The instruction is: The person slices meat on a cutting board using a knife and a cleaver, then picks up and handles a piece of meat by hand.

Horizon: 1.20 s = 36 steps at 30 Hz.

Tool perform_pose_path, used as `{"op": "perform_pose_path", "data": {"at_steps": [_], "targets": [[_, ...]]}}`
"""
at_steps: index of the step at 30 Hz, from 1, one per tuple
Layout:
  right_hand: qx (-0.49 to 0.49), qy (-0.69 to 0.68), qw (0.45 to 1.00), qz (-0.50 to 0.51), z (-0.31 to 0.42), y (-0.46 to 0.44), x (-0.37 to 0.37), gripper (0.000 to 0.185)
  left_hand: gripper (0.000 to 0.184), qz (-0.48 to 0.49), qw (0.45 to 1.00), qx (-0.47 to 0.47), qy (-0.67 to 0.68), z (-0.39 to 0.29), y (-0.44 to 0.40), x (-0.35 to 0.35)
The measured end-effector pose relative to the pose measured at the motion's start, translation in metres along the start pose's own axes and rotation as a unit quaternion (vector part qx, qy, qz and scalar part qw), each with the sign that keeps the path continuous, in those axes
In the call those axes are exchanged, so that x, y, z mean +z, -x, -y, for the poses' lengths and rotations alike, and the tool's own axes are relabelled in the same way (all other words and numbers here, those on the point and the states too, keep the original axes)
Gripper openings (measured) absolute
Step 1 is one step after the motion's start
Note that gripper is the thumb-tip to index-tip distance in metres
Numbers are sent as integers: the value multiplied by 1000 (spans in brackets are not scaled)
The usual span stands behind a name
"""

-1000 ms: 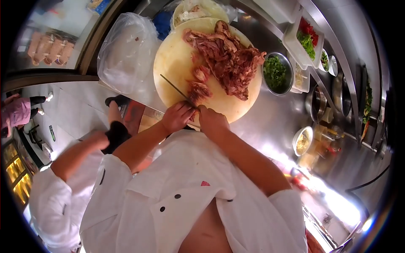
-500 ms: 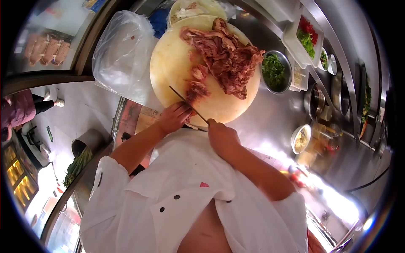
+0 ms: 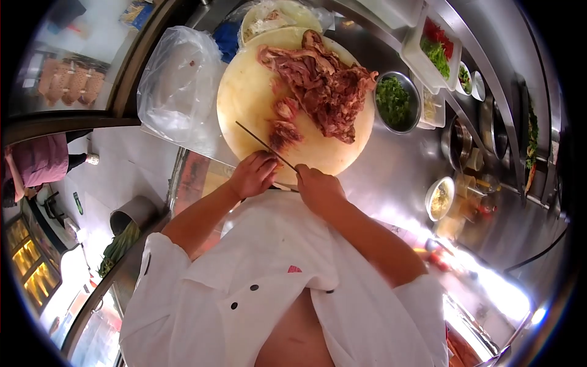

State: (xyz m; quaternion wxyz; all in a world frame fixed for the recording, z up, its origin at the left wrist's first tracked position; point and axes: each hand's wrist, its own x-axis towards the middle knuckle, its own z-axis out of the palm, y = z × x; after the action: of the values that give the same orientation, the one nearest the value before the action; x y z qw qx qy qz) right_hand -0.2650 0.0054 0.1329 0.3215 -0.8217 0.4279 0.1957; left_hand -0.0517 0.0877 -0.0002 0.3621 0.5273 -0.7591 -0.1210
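Observation:
My right hand point(image 3: 318, 188) is wrapped round the handle of a knife point(image 3: 260, 140), seen nearly edge-on from above, its blade slanting up to the left over the round chopping board point(image 3: 235, 92). My left hand point(image 3: 254, 174), fingers curled, presses at the board's near edge beside the blade. Under its fingertips shows a bit of reddish meat, mostly hidden by the hand. Beyond the blade lie some cut meat pieces point(image 3: 284, 131) with reddish smears around them. A large heap of dark red cooked meat point(image 3: 327, 85) covers the board's far right.
Left of the board lies a clear plastic bag point(image 3: 180, 85). To the right stand a metal bowl of chopped greens point(image 3: 397, 101), a white tub point(image 3: 431, 55) of cut vegetables and a white bowl point(image 3: 439, 199). A person in a pink garment point(image 3: 40, 159) is at far left.
The view has shifted slightly. The knife's blade has swung a little left and my left hand has moved slightly, still beside it. The meat heap stays put on the board.

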Motion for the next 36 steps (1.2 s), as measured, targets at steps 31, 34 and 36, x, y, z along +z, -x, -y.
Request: {"op": "perform_pose_path", "data": {"at_steps": [31,34,36], "targets": [[2,-93,989,-115,-50,2,18,25,33,-102,989,-67,-81,23,-21,-14],[31,-95,988,-115,-56,-2,14,26,44,-50,992,-99,-58,20,-27,-18],[25,-92,985,-141,-62,-7,18,26,51,16,992,-112,-50,-6,-38,-43]]}}
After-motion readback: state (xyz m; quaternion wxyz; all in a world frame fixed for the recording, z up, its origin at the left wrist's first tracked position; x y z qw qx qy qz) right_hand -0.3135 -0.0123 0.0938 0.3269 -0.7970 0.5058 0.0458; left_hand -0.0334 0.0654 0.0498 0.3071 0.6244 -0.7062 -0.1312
